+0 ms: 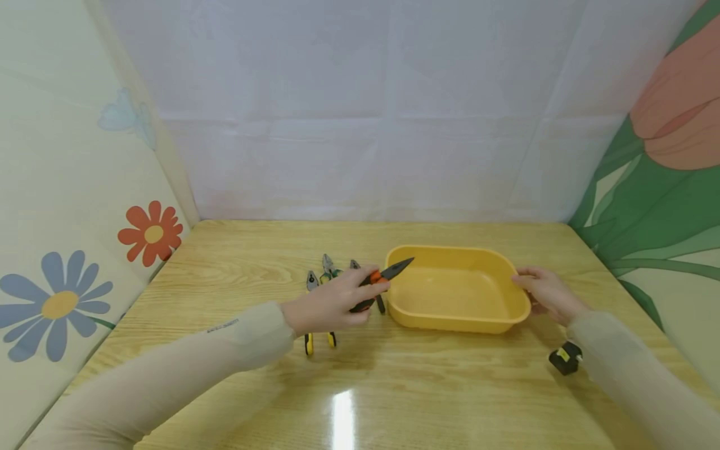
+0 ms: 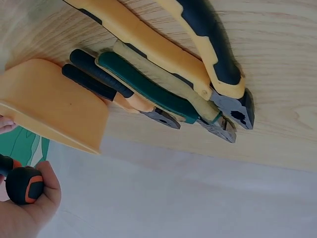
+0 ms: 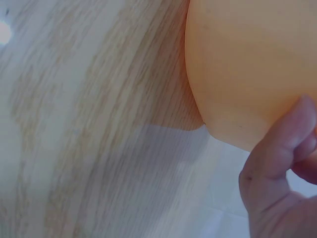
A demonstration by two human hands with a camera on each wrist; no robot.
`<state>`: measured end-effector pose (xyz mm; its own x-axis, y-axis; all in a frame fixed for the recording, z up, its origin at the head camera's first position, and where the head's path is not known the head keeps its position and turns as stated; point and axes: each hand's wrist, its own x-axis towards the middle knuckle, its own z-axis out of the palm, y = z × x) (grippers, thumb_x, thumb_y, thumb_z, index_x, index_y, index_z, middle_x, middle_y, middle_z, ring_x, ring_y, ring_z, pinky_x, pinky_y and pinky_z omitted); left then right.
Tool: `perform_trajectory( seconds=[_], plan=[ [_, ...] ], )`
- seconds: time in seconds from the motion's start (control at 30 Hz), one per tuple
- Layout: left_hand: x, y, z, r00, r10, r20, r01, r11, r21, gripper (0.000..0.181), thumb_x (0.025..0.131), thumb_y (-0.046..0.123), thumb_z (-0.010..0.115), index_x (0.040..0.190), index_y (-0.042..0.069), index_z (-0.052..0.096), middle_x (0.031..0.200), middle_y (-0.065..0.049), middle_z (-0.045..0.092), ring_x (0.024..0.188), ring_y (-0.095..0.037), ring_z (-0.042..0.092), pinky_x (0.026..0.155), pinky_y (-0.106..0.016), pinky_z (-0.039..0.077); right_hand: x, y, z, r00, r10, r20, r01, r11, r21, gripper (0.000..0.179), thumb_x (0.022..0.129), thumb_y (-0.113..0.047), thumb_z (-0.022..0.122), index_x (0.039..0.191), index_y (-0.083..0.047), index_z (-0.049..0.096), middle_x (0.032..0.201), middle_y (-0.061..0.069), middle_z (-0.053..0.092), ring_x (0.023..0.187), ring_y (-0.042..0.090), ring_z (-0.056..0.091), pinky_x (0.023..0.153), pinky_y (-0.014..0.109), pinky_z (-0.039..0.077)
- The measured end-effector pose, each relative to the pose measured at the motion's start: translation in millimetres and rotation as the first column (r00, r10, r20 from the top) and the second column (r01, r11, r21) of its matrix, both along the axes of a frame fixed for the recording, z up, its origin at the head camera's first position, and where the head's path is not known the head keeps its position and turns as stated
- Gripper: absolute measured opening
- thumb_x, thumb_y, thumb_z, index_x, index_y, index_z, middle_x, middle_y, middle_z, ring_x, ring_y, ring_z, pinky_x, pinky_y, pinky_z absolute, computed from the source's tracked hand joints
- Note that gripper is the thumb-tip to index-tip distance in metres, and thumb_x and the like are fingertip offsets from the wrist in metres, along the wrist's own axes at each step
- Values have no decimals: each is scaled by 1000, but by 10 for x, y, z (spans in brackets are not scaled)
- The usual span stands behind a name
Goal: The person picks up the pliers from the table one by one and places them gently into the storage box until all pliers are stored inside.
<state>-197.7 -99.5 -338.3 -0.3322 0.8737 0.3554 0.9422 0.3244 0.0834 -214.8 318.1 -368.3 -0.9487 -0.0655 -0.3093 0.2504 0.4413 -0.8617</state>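
My left hand (image 1: 332, 304) grips a pair of long-nose pliers (image 1: 398, 269), its dark tapered jaws pointing right over the basin's left rim. In the left wrist view the pliers' black-and-orange handle (image 2: 22, 187) sticks out of the curled hand (image 2: 37, 213). My right hand (image 1: 548, 294) pinches the right end of the yellow plastic basin (image 1: 450, 324), fingers over the rim. The right wrist view has the thumb (image 3: 277, 144) against the basin's outer wall (image 3: 242, 74). No things show inside the basin.
Left of the basin lie yellow-and-black pliers (image 2: 148, 37), green-handled pliers (image 2: 148, 82) and smaller pliers with black-and-orange handles (image 2: 106, 89), partly behind my left hand in the head view. A small black object with a yellow mark (image 1: 565, 358) is beside the right sleeve.
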Motion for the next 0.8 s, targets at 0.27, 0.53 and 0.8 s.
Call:
perform_trajectory(
  seconds=[0.27,0.53,0.8],
  plan=[
    [1,108,38,985,108,132,-96,991,-94,51,95,10,56,145,5,45,144,-29,36,112,-32,50,86,-40,46,1,0,4,1000,-3,5,3,1000,-8,59,105,-24,39,142,17,19,95,2,61,76,11,61,65,35,54],
    [1,224,59,993,87,75,-79,992,-98,47,94,10,59,140,4,51,137,-25,43,113,-30,50,91,-39,45,3,3,0,1000,2,-6,-2,1000,-16,58,105,-23,38,141,18,18,89,-2,60,74,10,61,64,34,54],
    [-46,330,55,989,90,118,-79,992,-95,48,94,10,60,141,5,51,138,-25,43,108,-28,51,86,-38,46,3,-3,5,1000,1,-1,-1,1000,1,57,105,-23,37,141,18,19,92,1,60,75,11,61,64,34,54]
  ],
)
